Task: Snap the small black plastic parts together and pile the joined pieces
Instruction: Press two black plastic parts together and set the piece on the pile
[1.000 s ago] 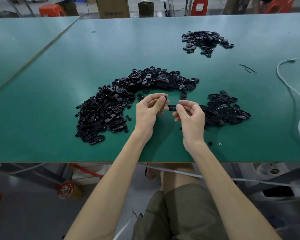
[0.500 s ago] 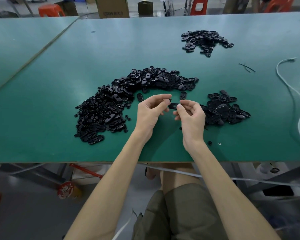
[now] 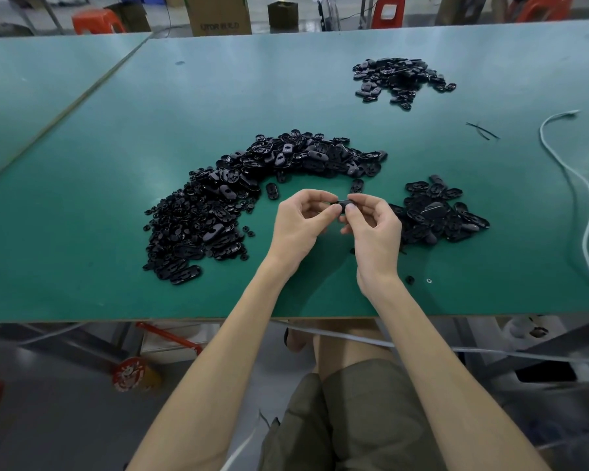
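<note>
A small black plastic part (image 3: pixel 343 203) is pinched between both hands above the middle of the green bench (image 3: pixel 82 215), a little in from its near edge, its long axis running roughly left to right from one set of fingertips to the other. The left hand (image 3: pixel 298 222) clamps the left end between thumb and forefinger; the right hand (image 3: pixel 371 226) clamps the right end, thumb on top, so each grip is closed on the same piece. Whether it is one part or two being pressed home is too small to tell. The pressing appears to be under way, and the squeeze would have to run along that left-to-right axis. A wide crescent of loose parts (image 3: pixel 238 198) curves from the left toward the far side of the hands. A smaller heap (image 3: pixel 436 214) lies just beside the right hand, the nearer hand for dropping off a joined piece, if that is the finished pile. A third heap (image 3: pixel 400 79) sits well apart toward the far right corner, and a white cable (image 3: pixel 578 178) trails along the right edge.
</note>
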`<state>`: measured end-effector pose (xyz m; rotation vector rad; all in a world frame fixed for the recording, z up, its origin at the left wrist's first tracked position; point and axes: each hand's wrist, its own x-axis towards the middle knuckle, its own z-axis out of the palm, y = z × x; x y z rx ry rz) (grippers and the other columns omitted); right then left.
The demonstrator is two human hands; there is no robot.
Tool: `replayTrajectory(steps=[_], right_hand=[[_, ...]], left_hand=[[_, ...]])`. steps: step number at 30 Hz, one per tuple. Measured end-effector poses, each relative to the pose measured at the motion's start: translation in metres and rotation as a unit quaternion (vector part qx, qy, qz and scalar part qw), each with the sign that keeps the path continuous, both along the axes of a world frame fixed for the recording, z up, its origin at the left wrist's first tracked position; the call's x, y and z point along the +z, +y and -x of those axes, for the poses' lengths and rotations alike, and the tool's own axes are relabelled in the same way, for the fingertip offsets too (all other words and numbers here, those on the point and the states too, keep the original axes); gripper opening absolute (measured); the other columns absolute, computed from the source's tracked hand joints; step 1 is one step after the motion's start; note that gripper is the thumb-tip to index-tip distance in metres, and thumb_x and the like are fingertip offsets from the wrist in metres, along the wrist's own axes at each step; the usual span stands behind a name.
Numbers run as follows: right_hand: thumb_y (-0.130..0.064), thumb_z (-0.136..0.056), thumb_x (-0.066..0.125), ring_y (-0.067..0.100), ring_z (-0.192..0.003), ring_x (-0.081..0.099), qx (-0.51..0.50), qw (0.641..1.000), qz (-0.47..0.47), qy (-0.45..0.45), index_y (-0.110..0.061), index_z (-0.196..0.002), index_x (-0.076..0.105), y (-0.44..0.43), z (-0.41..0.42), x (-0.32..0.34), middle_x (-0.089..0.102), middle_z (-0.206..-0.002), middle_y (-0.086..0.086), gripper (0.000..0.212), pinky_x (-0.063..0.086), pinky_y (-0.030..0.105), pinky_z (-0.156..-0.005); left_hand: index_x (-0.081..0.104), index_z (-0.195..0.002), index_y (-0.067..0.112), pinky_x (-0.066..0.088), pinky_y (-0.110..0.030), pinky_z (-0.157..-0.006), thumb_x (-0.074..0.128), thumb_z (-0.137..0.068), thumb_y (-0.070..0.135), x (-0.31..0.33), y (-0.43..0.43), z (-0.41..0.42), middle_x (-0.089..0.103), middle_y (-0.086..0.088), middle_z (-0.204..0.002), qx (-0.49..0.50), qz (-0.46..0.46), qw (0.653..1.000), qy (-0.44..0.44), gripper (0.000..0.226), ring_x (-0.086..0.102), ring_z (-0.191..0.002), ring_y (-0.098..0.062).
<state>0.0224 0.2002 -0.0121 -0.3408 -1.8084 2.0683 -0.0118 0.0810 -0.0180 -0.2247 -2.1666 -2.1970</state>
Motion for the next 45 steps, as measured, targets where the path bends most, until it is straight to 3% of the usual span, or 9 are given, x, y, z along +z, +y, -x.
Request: replayTrajectory(steps=[12, 24, 28, 35, 39, 45], right_hand=[[-0.002, -0.098, 0.066, 0.006, -0.075, 0.069, 0.011, 1.0, 0.004, 0.009, -0.013, -0.103, 0.072, 0.0, 0.0012, -0.0015, 0.073, -0.094, 0.004, 0.013, 0.053, 0.019, -0.065], [0.002, -0.095, 0.069, 0.01, -0.077, 0.071, 0.034, 0.999, 0.024, 0.019, -0.012, -0.102, 0.075, 0.0025, -0.0003, -0.0019, 0.076, -0.088, 0.003, 0.016, 0.054, 0.02, -0.066], [0.005, -0.094, 0.069, 0.01, -0.074, 0.071, 0.045, 0.998, 0.029, 0.019, -0.01, -0.102, 0.074, 0.0027, -0.0006, -0.0014, 0.074, -0.084, 0.001, 0.017, 0.054, 0.02, -0.065], [0.005, -0.095, 0.068, 0.012, -0.074, 0.07, 0.057, 0.997, 0.047, 0.021, -0.01, -0.103, 0.074, 0.0043, -0.0009, -0.0019, 0.074, -0.082, -0.005, 0.018, 0.053, 0.021, -0.066], [0.005, -0.094, 0.07, 0.014, -0.076, 0.072, 0.065, 0.995, 0.066, 0.024, -0.009, -0.104, 0.073, 0.0042, -0.0013, -0.0001, 0.076, -0.089, 0.003, 0.018, 0.054, 0.022, -0.066], [0.002, -0.092, 0.074, 0.018, -0.077, 0.075, 0.083, 0.994, 0.069, 0.026, -0.008, -0.104, 0.073, 0.0032, -0.0029, 0.0027, 0.078, -0.092, 0.003, 0.016, 0.056, 0.023, -0.068]], left_hand=[[0.072, -0.101, 0.011, 0.049, -0.024, -0.068, 0.075, -0.092, 0.008, -0.0005, 0.0001, 0.0006, 0.069, -0.004, -0.084, 0.021, 0.043, 0.999, 0.006, 0.01, 0.061, -0.076, -0.011], [0.07, -0.107, 0.01, 0.047, -0.025, -0.065, 0.077, -0.092, 0.014, -0.0024, -0.0012, 0.0012, 0.068, -0.002, -0.08, 0.04, 0.041, 0.998, 0.006, 0.017, 0.058, -0.069, -0.01], [0.069, -0.107, 0.01, 0.048, -0.022, -0.063, 0.078, -0.091, 0.015, -0.0026, -0.0011, 0.0011, 0.068, -0.001, -0.078, 0.051, 0.035, 0.998, 0.006, 0.019, 0.057, -0.065, -0.008], [0.07, -0.107, 0.011, 0.049, -0.025, -0.07, 0.081, -0.089, 0.017, -0.0044, -0.0032, 0.003, 0.07, 0.002, -0.09, 0.059, 0.026, 0.998, 0.01, 0.021, 0.06, -0.076, -0.009], [0.074, -0.11, 0.011, 0.052, -0.018, -0.075, 0.078, -0.091, 0.016, -0.0032, -0.0045, 0.0018, 0.077, 0.004, -0.101, 0.032, 0.002, 0.999, 0.027, 0.02, 0.069, -0.083, -0.005], [0.073, -0.102, 0.009, 0.052, -0.018, -0.068, 0.076, -0.093, 0.014, -0.0005, -0.0044, 0.0006, 0.076, 0.004, -0.089, 0.027, -0.058, 0.998, -0.004, 0.011, 0.067, -0.072, -0.006]])
